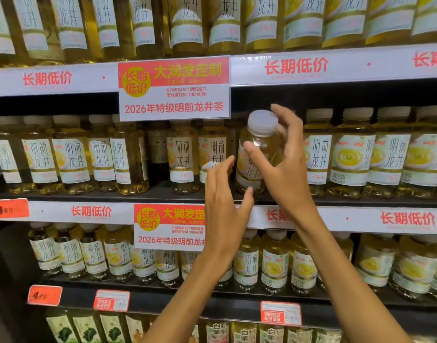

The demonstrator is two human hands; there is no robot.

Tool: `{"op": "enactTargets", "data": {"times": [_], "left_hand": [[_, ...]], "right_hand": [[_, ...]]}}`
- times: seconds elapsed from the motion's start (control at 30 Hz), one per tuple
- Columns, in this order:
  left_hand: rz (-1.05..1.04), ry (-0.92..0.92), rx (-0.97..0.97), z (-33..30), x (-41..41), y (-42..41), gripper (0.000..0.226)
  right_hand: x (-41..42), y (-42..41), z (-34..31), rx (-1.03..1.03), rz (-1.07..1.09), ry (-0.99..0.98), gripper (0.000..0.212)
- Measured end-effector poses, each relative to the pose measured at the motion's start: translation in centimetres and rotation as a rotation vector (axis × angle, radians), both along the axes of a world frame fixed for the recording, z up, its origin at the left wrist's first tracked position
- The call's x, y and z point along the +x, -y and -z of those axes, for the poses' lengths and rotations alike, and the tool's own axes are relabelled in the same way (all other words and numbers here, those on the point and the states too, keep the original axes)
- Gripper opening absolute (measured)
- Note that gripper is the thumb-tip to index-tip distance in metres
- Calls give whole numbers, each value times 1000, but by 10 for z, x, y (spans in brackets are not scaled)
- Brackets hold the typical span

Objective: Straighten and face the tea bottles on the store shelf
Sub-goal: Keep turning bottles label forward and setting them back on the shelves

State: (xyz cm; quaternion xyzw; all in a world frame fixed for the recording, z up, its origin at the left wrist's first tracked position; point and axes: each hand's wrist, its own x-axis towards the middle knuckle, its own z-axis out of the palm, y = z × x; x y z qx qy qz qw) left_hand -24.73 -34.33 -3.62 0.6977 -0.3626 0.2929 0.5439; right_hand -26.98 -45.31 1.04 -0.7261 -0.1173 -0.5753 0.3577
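**Tilted tea bottle in hand on the middle shelf**

Two bare forearms reach up from the bottom edge toward the middle shelf [163, 194]. Right hand [284, 167] holds a tea bottle [258, 154] that leans forward, white cap [263, 122] tipped toward the camera; the thumb lies across the clear shoulder of the bottle and the fingers curl round its far side, one fingertip rising above the cap. Its base sits at or just above the shelf's front edge; which, I cannot tell. Left hand [224, 204] is open just left of and below the bottle, fingers loosely spread, the thumb tip near the bottle's base and the forefinger in front of the neighbouring bottle [212, 154].

That bottle stands in a row of upright tea bottles with yellow tea and white labels, filling the shelf to both sides. A red and white promotional sign [174, 87] hangs from the shelf rail above, and a second one [170, 226], partly hidden by the left wrist, hangs from the rail below. Orange price tags [9, 209] sit at the left.
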Motion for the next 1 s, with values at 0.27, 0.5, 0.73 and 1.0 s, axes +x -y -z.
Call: {"op": "enactTargets", "data": {"times": [0.27,0.5,0.73,1.0], "left_hand": [[126,-126,166,4,-4,-5,75],[578,-408,215,-3,-30,-29,53],[722,-645,194,21,-62,-50,58],[882,-928,-136,47,-90,-52,56]], "right_hand": [[-31,-4,-5,209,-249,-91,53],[-67,-5,-10,396,-584,-216,37],[-73,-9,3,581,-819,-425,47],[-78,-24,21,584,-873,-518,40]]}}
